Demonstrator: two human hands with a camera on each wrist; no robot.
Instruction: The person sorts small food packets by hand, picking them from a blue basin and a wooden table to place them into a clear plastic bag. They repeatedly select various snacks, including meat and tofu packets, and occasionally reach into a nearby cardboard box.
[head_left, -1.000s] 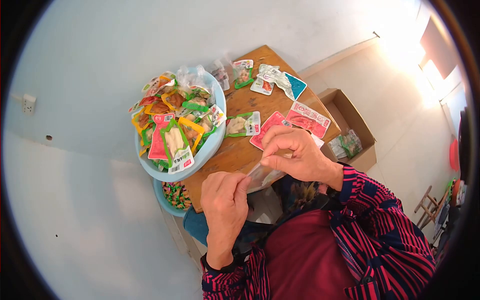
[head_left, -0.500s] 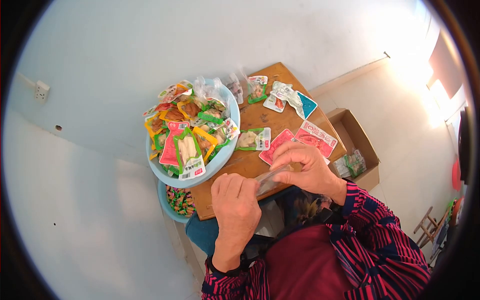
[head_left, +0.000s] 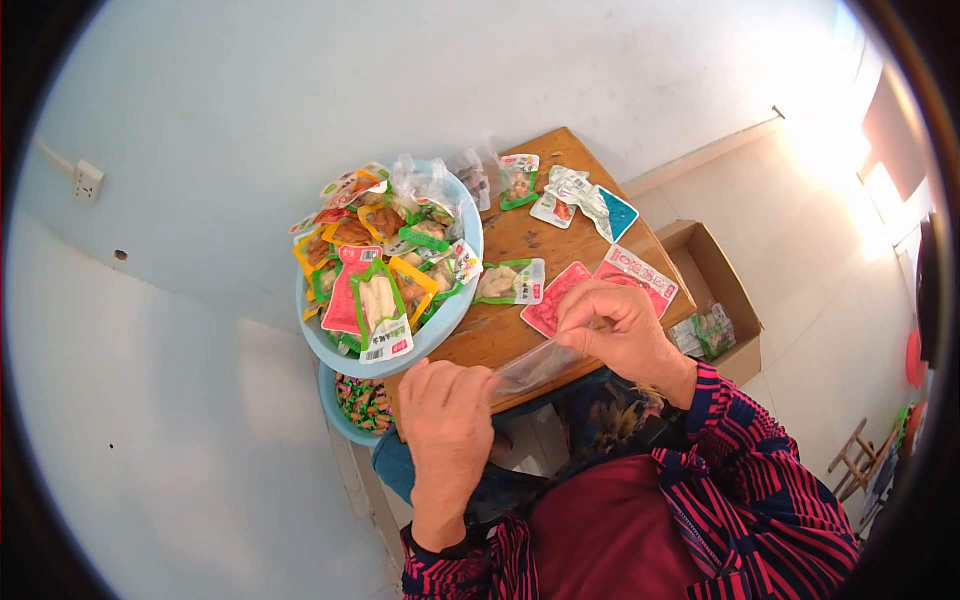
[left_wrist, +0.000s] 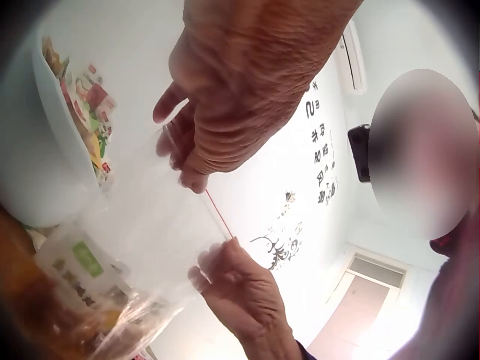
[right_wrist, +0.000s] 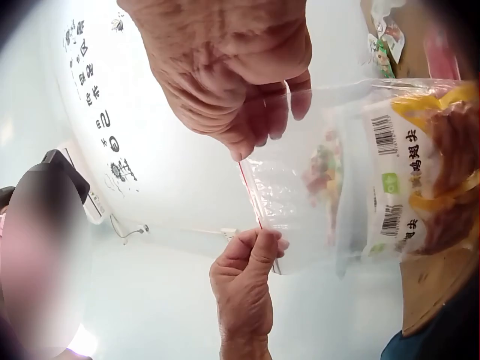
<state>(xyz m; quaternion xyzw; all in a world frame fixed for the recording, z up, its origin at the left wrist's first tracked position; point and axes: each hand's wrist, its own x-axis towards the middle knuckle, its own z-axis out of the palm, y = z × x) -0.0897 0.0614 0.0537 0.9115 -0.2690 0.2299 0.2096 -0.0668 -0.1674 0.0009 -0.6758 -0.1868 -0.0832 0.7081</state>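
Observation:
A clear zip bag (head_left: 535,367) is stretched between both hands over the table's near edge. The left hand (head_left: 447,420) pinches one end of its red-lined top edge, and the right hand (head_left: 625,335) pinches the other. In the right wrist view the bag (right_wrist: 300,180) hangs from this edge with yellow-edged food packets (right_wrist: 442,165) inside; the right hand (right_wrist: 232,67) is at the top and the left hand (right_wrist: 244,292) below. The left wrist view shows the left hand (left_wrist: 247,75) close up, with the right hand (left_wrist: 251,300) at the far end.
A blue basin (head_left: 470,315) heaped with food packets stands at the table's left, above another basin (head_left: 340,420) of small wrapped pieces. Several packets, one a red packet (head_left: 553,300), lie on the wooden table (head_left: 500,345). A cardboard box (head_left: 735,290) is on the right.
The hands have moved apart and the bag between them is stretched wider than half a second ago. The left hand has shifted left. The head view has shifted since the earliest frame.

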